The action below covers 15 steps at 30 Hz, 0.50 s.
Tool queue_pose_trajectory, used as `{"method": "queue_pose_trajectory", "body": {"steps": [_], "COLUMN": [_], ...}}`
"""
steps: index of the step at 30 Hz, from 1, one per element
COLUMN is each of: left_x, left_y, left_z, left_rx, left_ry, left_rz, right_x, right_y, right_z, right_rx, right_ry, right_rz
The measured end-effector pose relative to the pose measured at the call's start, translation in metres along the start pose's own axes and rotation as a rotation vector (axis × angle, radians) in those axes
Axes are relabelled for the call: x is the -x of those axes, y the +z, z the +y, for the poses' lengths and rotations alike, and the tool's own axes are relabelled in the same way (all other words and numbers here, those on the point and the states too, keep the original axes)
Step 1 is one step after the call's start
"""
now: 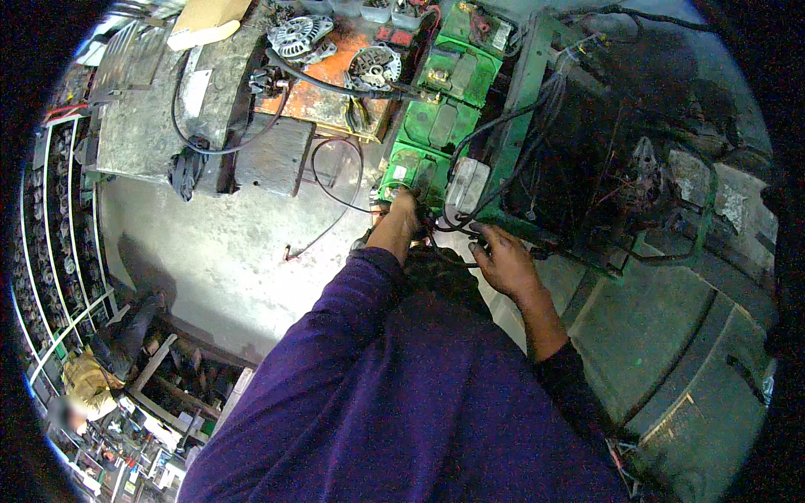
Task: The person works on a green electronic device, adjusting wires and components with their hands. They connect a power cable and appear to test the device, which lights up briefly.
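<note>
My left hand (404,215) reaches down to the near edge of the closest green battery (408,170). Its fingers are hidden below the wrist, so what they hold, if anything, does not show. My right hand (506,260) is a little to the right, beside the green metal frame. Its thumb and forefinger are apart and point left, close to a thin black cable (457,262) that loops between the hands. A thicker black cable (465,225) passes just beyond the fingertips. Next to the battery sits a grey rectangular block (467,186).
More green batteries (457,75) continue the row away from me. An orange bench (323,96) on the left carries alternator parts (373,67) and pliers (359,115). A thin hose (314,239) trails over the floor. At the lower left is another person (86,386).
</note>
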State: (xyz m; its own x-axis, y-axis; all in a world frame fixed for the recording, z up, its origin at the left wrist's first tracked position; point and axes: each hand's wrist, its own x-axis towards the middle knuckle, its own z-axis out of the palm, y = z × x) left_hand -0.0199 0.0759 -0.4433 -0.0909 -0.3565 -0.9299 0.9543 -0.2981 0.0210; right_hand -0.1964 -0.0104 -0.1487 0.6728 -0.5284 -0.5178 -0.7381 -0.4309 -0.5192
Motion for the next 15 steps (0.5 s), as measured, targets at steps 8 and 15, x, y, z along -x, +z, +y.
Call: {"method": "queue_pose_trajectory", "body": {"steps": [8, 15], "left_x": [0.07, 0.16], "left_y": [0.021, -0.025], "left_z": [0.011, 0.056], "left_rx": [0.102, -0.721], "left_ry": [-0.039, 0.27], "left_rz": [-0.211, -0.014], "right_x": [0.019, 0.012], "right_y": [-0.003, -0.025], "right_z": [0.014, 0.013], "right_rx": [-0.026, -0.152], "right_ry": [-0.061, -0.123], "right_rz": [0.198, 0.299]}}
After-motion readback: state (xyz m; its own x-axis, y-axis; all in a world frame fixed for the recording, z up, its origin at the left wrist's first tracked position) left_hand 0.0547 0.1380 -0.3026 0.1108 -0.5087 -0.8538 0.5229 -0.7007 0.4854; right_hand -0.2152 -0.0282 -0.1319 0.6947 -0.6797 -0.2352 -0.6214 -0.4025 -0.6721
